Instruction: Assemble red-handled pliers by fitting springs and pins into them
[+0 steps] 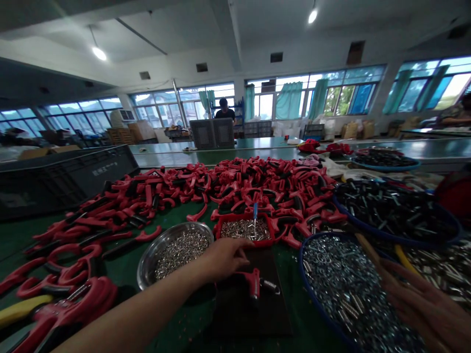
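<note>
My left hand (226,257) reaches over the front edge of a red tray (273,234) of small metal pins, its bent fingers slightly apart. Nothing shows between them. A blue-handled screwdriver (255,212) stands in that tray. Just below the hand, a red plastic handle part (253,283) lies on a dark board (253,318). Beside it is a metal spring (270,285). Over the right side of a blue basket (307,284) of small metal rings and springs is my right hand (423,299), blurred, fingers stretched out. No held thing is visible there.
A steel bowl (145,264) of small metal pieces sits left of the tray. Red and black handles (235,186) are heaped behind. A grey crate (73,176) stands at the left. Another blue basket (456,230) holds black parts. A person (225,110) is across the tables.
</note>
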A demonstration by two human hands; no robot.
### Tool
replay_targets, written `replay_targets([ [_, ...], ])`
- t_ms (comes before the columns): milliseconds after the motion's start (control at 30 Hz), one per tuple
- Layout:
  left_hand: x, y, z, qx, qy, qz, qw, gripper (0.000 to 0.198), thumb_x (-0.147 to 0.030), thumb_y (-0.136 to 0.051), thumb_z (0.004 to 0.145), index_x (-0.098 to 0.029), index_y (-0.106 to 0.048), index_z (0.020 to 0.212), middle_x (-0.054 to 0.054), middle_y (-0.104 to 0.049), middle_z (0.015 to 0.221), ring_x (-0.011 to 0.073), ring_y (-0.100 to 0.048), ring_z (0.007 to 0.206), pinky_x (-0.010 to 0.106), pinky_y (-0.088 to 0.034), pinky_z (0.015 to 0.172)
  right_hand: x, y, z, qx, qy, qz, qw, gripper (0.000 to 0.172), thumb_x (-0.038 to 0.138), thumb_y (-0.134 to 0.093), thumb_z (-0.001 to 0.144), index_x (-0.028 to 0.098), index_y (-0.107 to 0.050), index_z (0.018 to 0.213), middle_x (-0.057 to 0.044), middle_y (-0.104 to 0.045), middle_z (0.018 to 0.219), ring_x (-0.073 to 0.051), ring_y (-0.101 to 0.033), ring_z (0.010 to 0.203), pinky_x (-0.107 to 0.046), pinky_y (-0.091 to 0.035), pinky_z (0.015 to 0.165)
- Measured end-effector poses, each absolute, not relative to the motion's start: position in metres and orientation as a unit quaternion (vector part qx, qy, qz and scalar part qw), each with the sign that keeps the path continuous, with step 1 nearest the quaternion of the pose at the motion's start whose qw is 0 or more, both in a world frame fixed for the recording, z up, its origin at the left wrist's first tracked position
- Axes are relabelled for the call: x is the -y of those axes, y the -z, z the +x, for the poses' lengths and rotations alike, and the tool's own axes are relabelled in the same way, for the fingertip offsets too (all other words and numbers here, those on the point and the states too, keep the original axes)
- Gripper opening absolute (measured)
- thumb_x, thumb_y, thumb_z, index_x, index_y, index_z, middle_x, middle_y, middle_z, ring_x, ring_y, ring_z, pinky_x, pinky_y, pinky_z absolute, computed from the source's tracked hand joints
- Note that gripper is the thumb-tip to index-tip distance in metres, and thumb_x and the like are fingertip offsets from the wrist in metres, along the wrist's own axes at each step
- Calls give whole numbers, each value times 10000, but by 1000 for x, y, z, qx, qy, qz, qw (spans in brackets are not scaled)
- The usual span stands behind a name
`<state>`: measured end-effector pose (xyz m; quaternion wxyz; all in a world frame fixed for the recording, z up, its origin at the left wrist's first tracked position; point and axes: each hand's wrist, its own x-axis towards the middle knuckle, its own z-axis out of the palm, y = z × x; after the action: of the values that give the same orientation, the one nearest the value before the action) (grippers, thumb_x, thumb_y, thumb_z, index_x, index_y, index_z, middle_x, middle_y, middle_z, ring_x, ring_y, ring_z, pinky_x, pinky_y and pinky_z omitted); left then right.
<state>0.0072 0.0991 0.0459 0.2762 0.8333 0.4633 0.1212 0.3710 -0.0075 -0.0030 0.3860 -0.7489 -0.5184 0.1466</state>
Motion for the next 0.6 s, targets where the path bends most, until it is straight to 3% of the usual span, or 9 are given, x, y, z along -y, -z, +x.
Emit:
replay_targets([
  [67, -95, -48, 10, -432, -113, 865, 228, 249, -230, -495, 788, -246, -599, 1014, 18, -651, 922, 172, -578, 838, 283, -405, 738, 10, 3, 371, 449, -270, -734, 431, 593, 464, -392, 756, 144, -410, 1254, -202, -636, 1006, -258, -638, 828, -288, -520, 610],
  [167, -89, -52, 15, -426, -100, 879, 187, 218, -228, -430, 828, -225, -630, 915, 38, -647, 941, 193, -579, 857, 302, -404, 738, 13, -1, 366, 327, -398, -688, 511, 706, 419, -508, 699, 197, -284, 1331, -207, -526, 1183, -266, -612, 882, -292, -505, 607],
  [400, -81, -44, 25, -439, -150, 822, 330, 169, -262, -412, 838, -205, -556, 906, -9, -665, 761, 128, -588, 646, 235, -393, 601, 17, -3, 348, 342, -410, -653, 538, 749, 390, -599, 610, 250, -340, 1299, -152, -484, 1241, -311, -501, 1048, -322, -493, 681],
  [467, -82, -37, 26, -439, -161, 820, 329, 172, -340, -503, 791, -205, -594, 845, -5, -651, 779, 137, -576, 684, 231, -387, 600, 16, -1, 346, 349, -429, -643, 530, 750, 386, -609, 614, 263, -336, 1302, -134, -450, 1283, -316, -475, 1081, -320, -494, 677],
  [600, -88, -22, 27, -491, -185, 800, 292, 261, -455, -612, 680, -200, -638, 726, -2, -614, 748, 151, -544, 698, 231, -368, 585, 16, 1, 344, 373, -459, -627, 508, 834, 384, -649, 587, 246, -294, 1330, -163, -492, 1234, -328, -543, 968, -331, -494, 600],
])
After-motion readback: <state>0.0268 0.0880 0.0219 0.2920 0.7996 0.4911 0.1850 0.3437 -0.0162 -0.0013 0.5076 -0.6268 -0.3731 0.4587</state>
